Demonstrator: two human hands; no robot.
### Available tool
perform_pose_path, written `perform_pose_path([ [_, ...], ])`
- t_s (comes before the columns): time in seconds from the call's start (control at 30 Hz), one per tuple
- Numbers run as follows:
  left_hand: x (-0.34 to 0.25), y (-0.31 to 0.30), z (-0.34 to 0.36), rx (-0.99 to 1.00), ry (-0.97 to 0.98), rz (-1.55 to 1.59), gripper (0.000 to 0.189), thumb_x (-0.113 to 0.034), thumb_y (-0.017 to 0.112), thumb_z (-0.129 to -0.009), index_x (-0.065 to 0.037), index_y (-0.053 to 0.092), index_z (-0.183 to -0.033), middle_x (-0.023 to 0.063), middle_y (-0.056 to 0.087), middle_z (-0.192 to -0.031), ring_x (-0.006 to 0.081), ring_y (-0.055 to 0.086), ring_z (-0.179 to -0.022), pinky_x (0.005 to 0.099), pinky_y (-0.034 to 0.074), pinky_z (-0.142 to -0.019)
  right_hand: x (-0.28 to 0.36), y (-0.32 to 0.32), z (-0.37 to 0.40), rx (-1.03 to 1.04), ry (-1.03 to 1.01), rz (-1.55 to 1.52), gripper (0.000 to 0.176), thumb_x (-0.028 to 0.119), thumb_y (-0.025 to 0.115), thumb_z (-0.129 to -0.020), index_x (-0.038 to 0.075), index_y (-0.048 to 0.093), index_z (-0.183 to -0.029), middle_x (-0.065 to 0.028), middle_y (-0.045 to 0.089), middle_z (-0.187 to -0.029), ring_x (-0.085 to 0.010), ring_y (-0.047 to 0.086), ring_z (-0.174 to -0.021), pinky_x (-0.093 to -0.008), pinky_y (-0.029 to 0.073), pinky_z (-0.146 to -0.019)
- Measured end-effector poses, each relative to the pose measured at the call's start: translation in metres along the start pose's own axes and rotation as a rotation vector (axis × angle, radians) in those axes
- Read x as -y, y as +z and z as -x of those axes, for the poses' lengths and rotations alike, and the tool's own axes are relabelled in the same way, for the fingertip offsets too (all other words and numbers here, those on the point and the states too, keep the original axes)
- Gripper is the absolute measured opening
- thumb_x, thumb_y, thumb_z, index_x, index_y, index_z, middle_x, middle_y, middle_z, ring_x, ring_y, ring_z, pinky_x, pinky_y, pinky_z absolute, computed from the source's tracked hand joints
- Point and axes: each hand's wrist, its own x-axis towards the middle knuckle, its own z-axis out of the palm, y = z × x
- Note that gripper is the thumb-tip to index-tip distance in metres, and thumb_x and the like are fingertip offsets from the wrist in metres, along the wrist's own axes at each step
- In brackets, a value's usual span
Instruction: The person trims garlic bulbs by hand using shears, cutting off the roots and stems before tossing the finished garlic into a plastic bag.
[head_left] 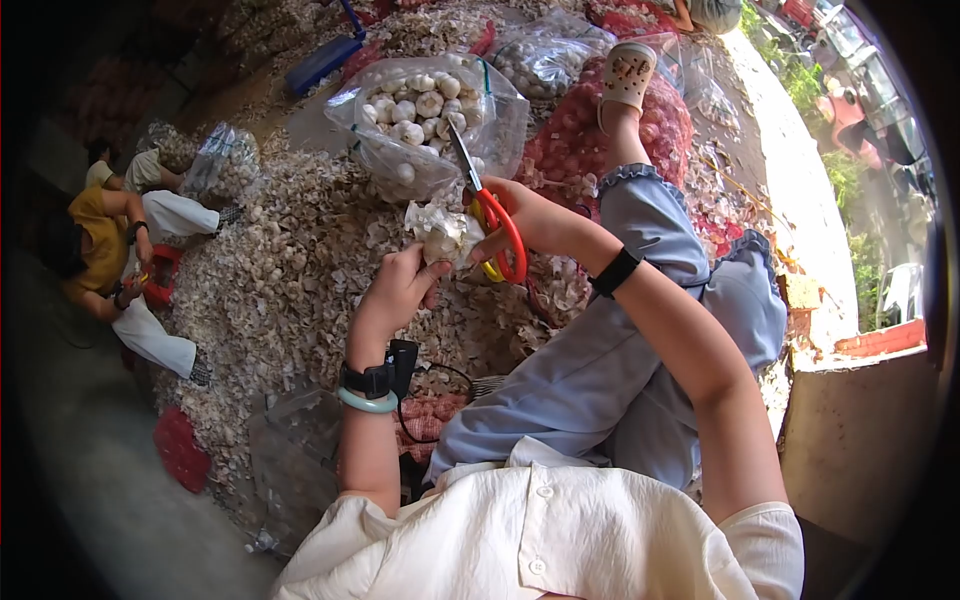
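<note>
My left hand [398, 288] has its fingers closed around a garlic bulb [440, 240] with loose, papery white skin. In my right hand [530, 215] is a pair of scissors [513, 235] with red-orange and yellow handles, the blades pointing up and away from me. The thumb of that hand sits close to the bulb's right side. Just beyond both hands stands a clear plastic bag [350, 105] filled with whole garlic bulbs [408, 130]; the scissor tips overlap it in this view.
Garlic skins [280, 270] cover the floor in a deep layer. A red mesh sack [570, 140] of bulbs lies beside my outstretched leg. More filled bags [550, 50] and a blue dustpan [325, 62] are farther back. At left, a person in yellow [95, 225] sits working by a red stool [163, 280].
</note>
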Motion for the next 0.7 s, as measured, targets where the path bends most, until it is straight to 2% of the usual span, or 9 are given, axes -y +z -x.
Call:
perform_pose_path([
  [0.07, 0.000, -0.005, 0.002, 0.045, -0.026, -0.054, 0.039, -0.033, 0.055, -0.093, 0.005, 0.055, -0.086, 0.0056, 0.054, -0.056, 0.0136, 0.054, -0.046, 0.0295, 0.043, -0.045, -0.009, 0.001, -0.004, 0.053, -0.081, 0.086, 0.066, 0.017, 0.088, -0.061, 0.002, 0.049, -0.112, -0.0005, 0.052, -0.090, -0.0114, 0.051, -0.083, -0.0275, 0.046, -0.073],
  [0.1, -0.002, -0.006, 0.002, 0.086, -0.051, -0.106, 0.039, -0.033, 0.055, -0.094, 0.006, 0.055, -0.086, 0.0064, 0.055, -0.056, 0.0139, 0.054, -0.046, 0.0299, 0.043, -0.045, -0.008, 0.004, -0.001, 0.012, -0.039, 0.073, 0.059, 0.019, 0.087, -0.064, 0.005, 0.050, -0.108, 0.0022, 0.049, -0.092, -0.0099, 0.047, -0.086, -0.0269, 0.042, -0.076],
  [0.23, -0.014, -0.011, 0.005, 0.156, -0.159, -0.151, 0.041, -0.034, 0.053, -0.094, 0.006, 0.056, -0.084, 0.0074, 0.056, -0.056, 0.0139, 0.055, -0.046, 0.0297, 0.043, -0.045, -0.002, 0.007, 0.001, 0.043, -0.027, 0.096, 0.059, 0.024, 0.086, -0.066, 0.004, 0.050, -0.108, 0.0015, 0.050, -0.094, -0.0102, 0.047, -0.089, -0.0266, 0.042, -0.078],
  [0.3, -0.014, -0.012, 0.007, 0.097, -0.159, 0.066, 0.044, -0.034, 0.049, -0.096, 0.006, 0.056, -0.079, 0.0072, 0.055, -0.054, 0.0135, 0.055, -0.045, 0.0292, 0.043, -0.044, 0.002, 0.005, 0.004, 0.077, 0.001, 0.126, 0.059, 0.029, 0.084, -0.067, 0.003, 0.051, -0.109, 0.0007, 0.051, -0.094, -0.0108, 0.047, -0.091, -0.0267, 0.041, -0.079],
  [0.4, -0.017, -0.012, 0.006, -0.032, -0.017, -0.068, 0.039, -0.029, 0.044, -0.099, 0.003, 0.059, -0.084, 0.0052, 0.055, -0.056, 0.0113, 0.055, -0.047, 0.0261, 0.042, -0.045, 0.005, 0.006, 0.005, 0.090, -0.072, 0.047, 0.060, 0.030, 0.084, -0.067, 0.002, 0.052, -0.110, -0.0007, 0.052, -0.097, -0.0117, 0.048, -0.093, -0.0269, 0.041, -0.080],
  [0.5, -0.016, -0.004, 0.004, -0.168, 0.033, -0.088, 0.040, -0.027, 0.042, -0.100, 0.003, 0.061, -0.081, 0.0048, 0.058, -0.060, 0.0110, 0.055, -0.047, 0.0264, 0.042, -0.045, 0.006, 0.007, 0.008, 0.089, -0.084, -0.012, 0.060, 0.029, 0.084, -0.067, 0.002, 0.052, -0.112, -0.0019, 0.054, -0.100, -0.0120, 0.048, -0.095, -0.0269, 0.041, -0.083],
  [0.53, -0.009, 0.000, 0.002, -0.169, 0.033, -0.088, 0.040, -0.027, 0.042, -0.100, 0.003, 0.061, -0.081, 0.0048, 0.058, -0.060, 0.0110, 0.055, -0.047, 0.0264, 0.042, -0.045, 0.006, 0.007, 0.007, 0.090, -0.084, -0.012, 0.060, 0.029, 0.084, -0.067, 0.002, 0.052, -0.112, -0.0019, 0.054, -0.100, -0.0120, 0.048, -0.095, -0.0269, 0.041, -0.083],
  [0.6, 0.016, 0.012, -0.007, -0.318, 0.011, 0.187, 0.031, -0.020, 0.050, -0.096, 0.001, 0.062, -0.076, 0.0043, 0.058, -0.054, 0.0113, 0.055, -0.044, 0.0256, 0.041, -0.042, 0.007, 0.007, 0.007, 0.041, -0.055, -0.042, 0.062, 0.028, 0.083, -0.068, 0.002, 0.051, -0.114, -0.0029, 0.054, -0.103, -0.0124, 0.049, -0.097, -0.0278, 0.042, -0.085],
  [0.7, 0.039, 0.030, -0.018, -0.401, 0.062, 0.119, 0.021, -0.010, 0.052, -0.089, 0.001, 0.061, -0.074, 0.0049, 0.061, -0.057, 0.0123, 0.057, -0.044, 0.0251, 0.043, -0.042, -0.004, 0.007, 0.004, 0.018, -0.072, -0.115, 0.062, 0.028, 0.083, -0.069, 0.001, 0.050, -0.114, -0.0028, 0.055, -0.102, -0.0125, 0.051, -0.096, -0.0292, 0.044, -0.083],
])
